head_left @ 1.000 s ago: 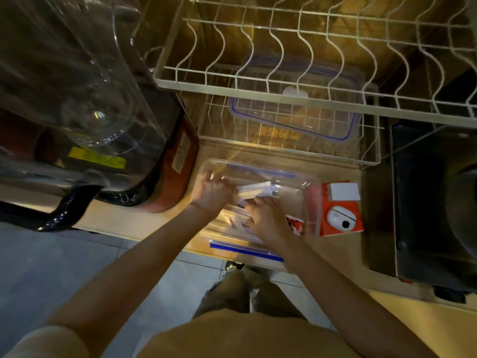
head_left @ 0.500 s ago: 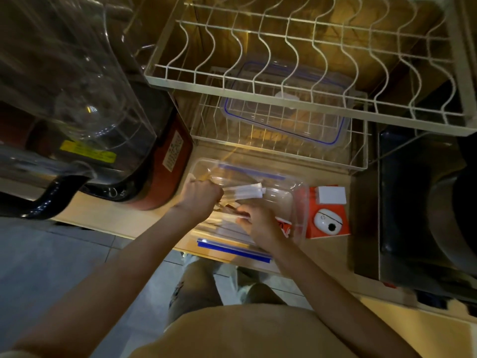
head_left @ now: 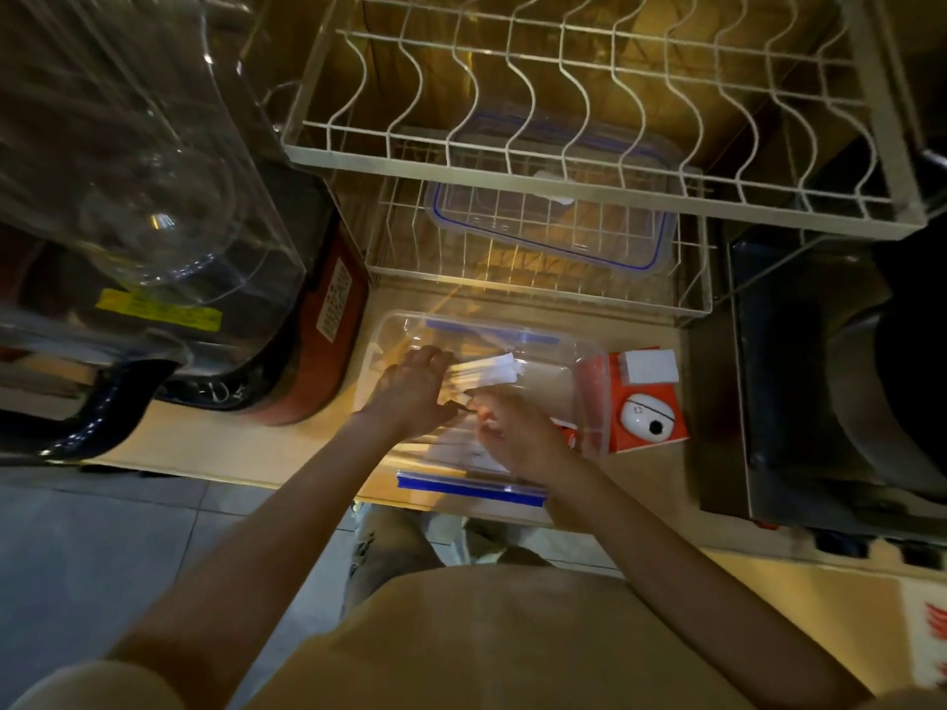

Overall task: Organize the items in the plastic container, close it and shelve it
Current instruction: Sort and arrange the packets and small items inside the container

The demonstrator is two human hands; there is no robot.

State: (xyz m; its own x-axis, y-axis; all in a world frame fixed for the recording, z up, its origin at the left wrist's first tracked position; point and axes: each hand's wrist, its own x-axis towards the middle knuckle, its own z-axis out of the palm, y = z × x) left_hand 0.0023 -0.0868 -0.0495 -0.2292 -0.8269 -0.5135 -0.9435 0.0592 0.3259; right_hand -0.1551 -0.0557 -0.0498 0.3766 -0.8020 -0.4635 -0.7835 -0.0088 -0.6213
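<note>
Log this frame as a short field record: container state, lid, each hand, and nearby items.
container: clear plastic container, open, on the counter
lid: blue-rimmed lid lies on the lower wire rack, behind the container
left hand: inside container, holding a bundle of white packets
right hand: inside container, grip unclear
beside container: orange box, to its right

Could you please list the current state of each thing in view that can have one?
plastic container: open, no lid on, on the counter.
lid: off, lying on the lower wire rack.
left hand: inside the container, gripping white packets.
right hand: inside the container, on the items.
orange box: closed, beside the container.
</note>
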